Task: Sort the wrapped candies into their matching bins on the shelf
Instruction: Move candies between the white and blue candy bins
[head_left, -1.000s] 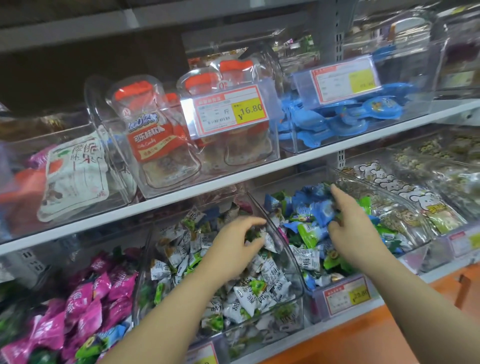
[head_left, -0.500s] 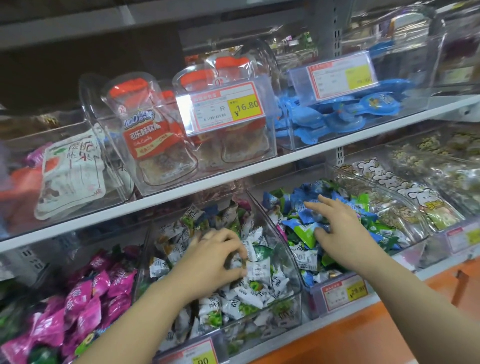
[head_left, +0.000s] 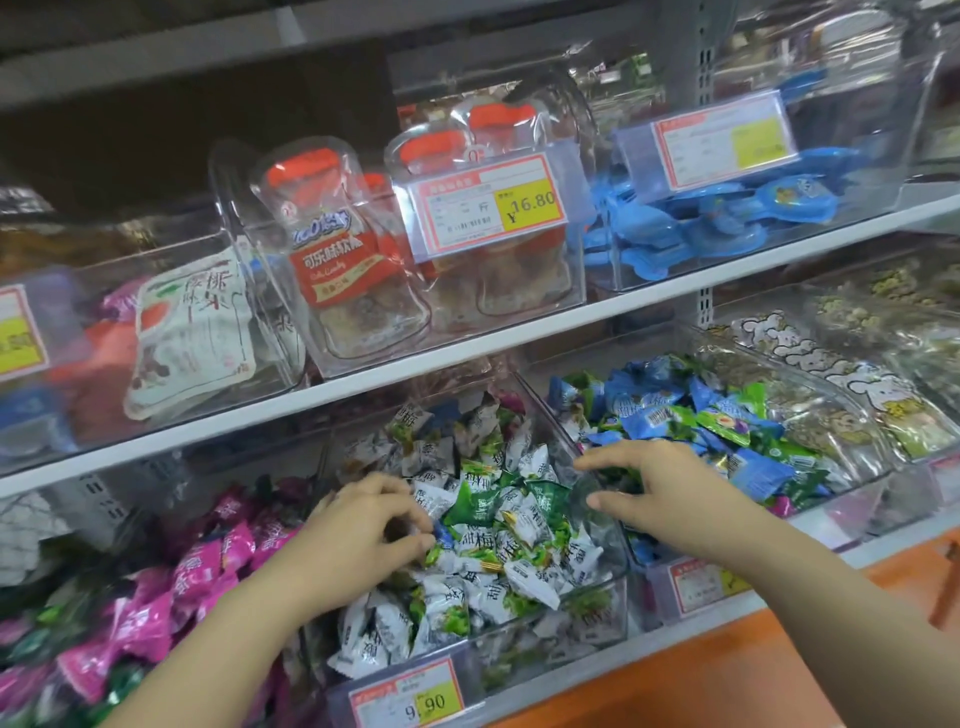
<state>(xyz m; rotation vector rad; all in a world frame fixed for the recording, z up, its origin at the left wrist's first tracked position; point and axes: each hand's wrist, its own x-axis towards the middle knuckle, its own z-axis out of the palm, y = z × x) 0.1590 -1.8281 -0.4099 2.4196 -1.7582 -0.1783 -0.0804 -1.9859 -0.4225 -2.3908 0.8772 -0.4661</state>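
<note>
A clear middle bin (head_left: 597, 618) on the lower shelf is full of white-and-green wrapped candies (head_left: 524, 530). My left hand (head_left: 358, 540) is down among them, thumb and forefinger pinched at a small blue-wrapped candy (head_left: 441, 533). To the right is a bin of blue and green candies (head_left: 670, 410). Over the clear wall between these two bins hovers my right hand (head_left: 660, 488), fingers spread and holding nothing. At the lower left, pink wrapped candies (head_left: 208, 566) fill another bin.
Price tags hang on the bin fronts (head_left: 410, 696). The upper shelf (head_left: 519, 338) carries clear bins of bagged sweets (head_left: 332, 260) and blue packets (head_left: 727, 218). More bins of pale snack packs (head_left: 841, 374) stand at the right. An orange ledge (head_left: 675, 691) runs below.
My left hand sank into the white-and-green candies and curled its fingers shut. My right hand left the blue candies and slid left to the wall of the middle bin.
</note>
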